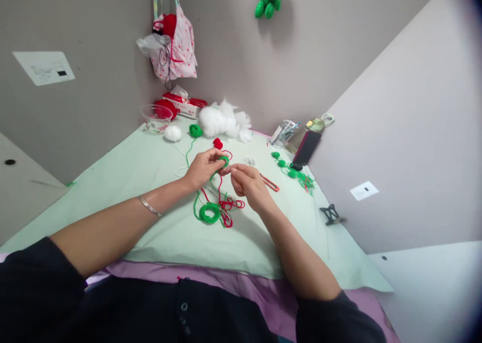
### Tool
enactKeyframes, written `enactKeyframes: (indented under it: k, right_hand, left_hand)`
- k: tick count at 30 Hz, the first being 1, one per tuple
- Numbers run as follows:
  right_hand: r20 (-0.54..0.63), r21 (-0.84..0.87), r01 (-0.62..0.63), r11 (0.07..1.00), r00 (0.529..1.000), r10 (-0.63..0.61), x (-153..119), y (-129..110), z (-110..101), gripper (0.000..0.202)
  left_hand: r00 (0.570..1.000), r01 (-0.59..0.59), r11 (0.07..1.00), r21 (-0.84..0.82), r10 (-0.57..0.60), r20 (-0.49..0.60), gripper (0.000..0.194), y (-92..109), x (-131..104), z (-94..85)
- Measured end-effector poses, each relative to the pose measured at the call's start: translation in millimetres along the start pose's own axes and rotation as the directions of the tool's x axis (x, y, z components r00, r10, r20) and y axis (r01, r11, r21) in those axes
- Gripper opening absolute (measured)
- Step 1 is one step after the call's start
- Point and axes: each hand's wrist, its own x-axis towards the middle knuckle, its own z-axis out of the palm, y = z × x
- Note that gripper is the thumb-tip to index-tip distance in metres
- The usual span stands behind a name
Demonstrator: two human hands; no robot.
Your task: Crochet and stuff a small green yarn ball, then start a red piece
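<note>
My left hand (pixel 205 169) is closed around a small green yarn piece (pixel 225 159), held above the middle of the table. Close against it, my right hand (pixel 248 183) pinches a thin, pale needle-like tool (pixel 229 165) whose tip meets the green piece. Its exact kind is too small to make out. Below the hands lie a loose coil of green yarn (pixel 210 213) and tangled red yarn (pixel 228 207), with strands running up toward my fingers. A small red yarn piece (pixel 217 143) sits just beyond my left hand.
White stuffing (pixel 224 119), a green yarn ball (pixel 195 130), a white yarn ball (pixel 172 133) and a plastic tub (pixel 156 118) stand at the back. An orange cutter (pixel 270 183) lies right of my hand. Farther right are green knitted pieces (pixel 292 173), a phone (pixel 307 148) and a black clip (pixel 331 215).
</note>
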Motion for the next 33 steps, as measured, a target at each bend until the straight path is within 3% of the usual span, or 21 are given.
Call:
enactKeyframes:
  k: [2,4,7,9,11,13,15,20,24,26,31,33]
  right_hand:
    - [-0.076,-0.241,0.085,0.967,0.991,-0.107,-5.7,0.6,10.2,0.020]
    - [-0.103,-0.462,0.134,0.877,0.974,-0.203,-10.4,1.5,17.7,0.022]
    - [-0.094,-0.560,0.161,0.813,0.962,-0.255,-12.1,2.0,20.6,0.019]
    - [-0.080,-0.442,0.140,0.886,0.978,-0.194,-9.2,0.8,16.9,0.019]
    - [-0.023,-0.158,0.057,0.986,0.998,-0.062,-4.5,-1.7,9.8,0.020]
    - [0.097,0.150,-0.089,0.985,0.992,0.075,0.0,-4.6,1.2,0.019]
    - [0.210,0.306,-0.211,0.928,0.966,0.151,3.2,-6.8,-7.4,0.018]
    - [0.324,0.323,-0.307,0.895,0.924,0.200,5.0,-4.8,-19.1,0.017]
    - [0.525,0.260,-0.369,0.892,0.829,0.191,1.5,-0.6,-15.7,0.022]
    - [0.567,0.248,-0.341,0.907,0.810,0.149,-0.9,-0.5,-13.5,0.024]
    - [0.364,0.287,-0.195,0.938,0.928,0.081,-1.6,-3.4,-15.9,0.022]
    - [0.303,0.288,-0.166,0.943,0.950,0.074,0.3,-3.0,-17.7,0.021]
  left_hand:
    - [1.000,-0.001,1.000,-0.013,0.001,0.001,0.017,2.8,1.1,0.5]
    - [1.000,-0.007,1.000,-0.017,0.007,0.002,0.016,6.0,1.4,0.6]
    - [1.000,-0.016,1.000,-0.012,0.016,-0.001,0.016,8.6,0.7,0.3]
    - [1.000,-0.022,1.000,-0.004,0.022,-0.016,0.018,8.7,0.1,-0.2]
    - [0.999,-0.031,0.999,0.008,0.032,-0.042,0.019,8.1,-0.1,-0.9]
    - [0.996,-0.045,0.999,0.028,0.047,-0.069,0.021,7.5,-0.1,-1.9]
    - [0.995,-0.060,0.997,0.057,0.065,-0.080,0.023,6.7,-0.1,-2.7]
    - [0.994,-0.087,0.993,0.074,0.091,-0.060,0.030,3.6,0.5,-4.5]
    - [0.996,-0.065,0.996,0.059,0.068,-0.049,0.028,2.1,1.3,-7.0]
    - [0.998,-0.054,0.996,0.065,0.057,-0.039,0.026,2.9,1.2,-8.0]
    - [0.999,-0.027,0.993,0.115,0.030,-0.026,0.030,7.7,-1.0,-7.3]
    - [1.000,-0.009,0.991,0.132,0.012,-0.019,0.032,9.7,-2.5,-6.1]
